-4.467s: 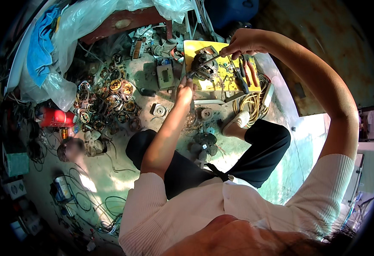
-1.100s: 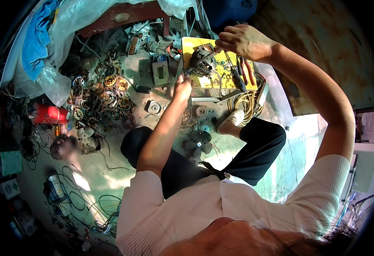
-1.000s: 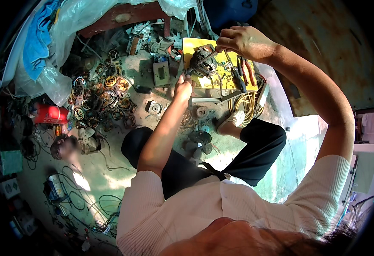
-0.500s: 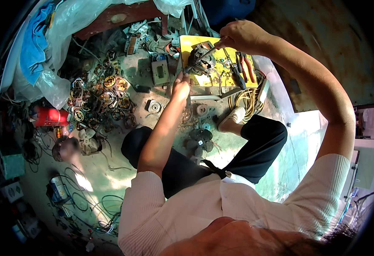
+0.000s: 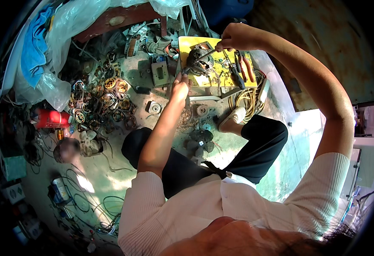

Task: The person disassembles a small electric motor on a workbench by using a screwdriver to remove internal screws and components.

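On a yellow board point(image 5: 248, 55) sits a dark, round motor core with coil windings point(image 5: 200, 64). My right hand point(image 5: 238, 37) is closed at the board's far edge, around a slim tool with a metal shaft point(image 5: 209, 53) that slants down-left across the core. Its kind is unclear, as my fingers cover part of it. At the board's left edge, my left hand point(image 5: 180, 86) has its fingers pinched together beside the core. A small dark piece shows at those fingertips, too small to name.
Right of the core lie red-handled pliers point(image 5: 248, 68) and a dark-handled tool point(image 5: 237, 77). A coil of yellowish cable point(image 5: 244, 104) rests by my foot. Left on the floor are a heap of old coil parts point(image 5: 110, 91), a grey metal box point(image 5: 160, 73) and a red cylinder point(image 5: 52, 118).
My right hand has shifted very slightly at the far edge of the board. The left hand stays almost where it was, beside the motor core.
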Tool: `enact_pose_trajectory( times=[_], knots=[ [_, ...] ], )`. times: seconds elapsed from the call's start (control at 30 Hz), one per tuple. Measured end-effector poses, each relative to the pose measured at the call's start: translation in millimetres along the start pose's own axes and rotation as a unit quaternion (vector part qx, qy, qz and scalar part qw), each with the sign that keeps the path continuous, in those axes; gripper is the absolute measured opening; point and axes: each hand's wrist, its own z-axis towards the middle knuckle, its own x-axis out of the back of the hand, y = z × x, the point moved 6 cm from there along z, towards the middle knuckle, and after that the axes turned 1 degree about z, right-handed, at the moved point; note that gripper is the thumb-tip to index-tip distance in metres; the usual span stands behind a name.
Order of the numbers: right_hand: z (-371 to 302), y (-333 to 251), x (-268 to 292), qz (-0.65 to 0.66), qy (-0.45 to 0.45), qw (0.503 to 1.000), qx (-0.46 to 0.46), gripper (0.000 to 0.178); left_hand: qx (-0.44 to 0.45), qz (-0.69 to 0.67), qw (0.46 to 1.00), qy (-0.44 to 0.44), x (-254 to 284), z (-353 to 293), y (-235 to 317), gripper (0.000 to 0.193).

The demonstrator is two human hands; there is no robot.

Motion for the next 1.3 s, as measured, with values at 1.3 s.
enact_pose_trajectory(
  times=[1.3],
  knots=[
    [4.0,6.5,-10.3,0.157,-0.073,0.984,-0.043,0.031,-0.046,-0.001,0.998,-0.034,4.5,4.1,-2.2,0.028]
  ],
)
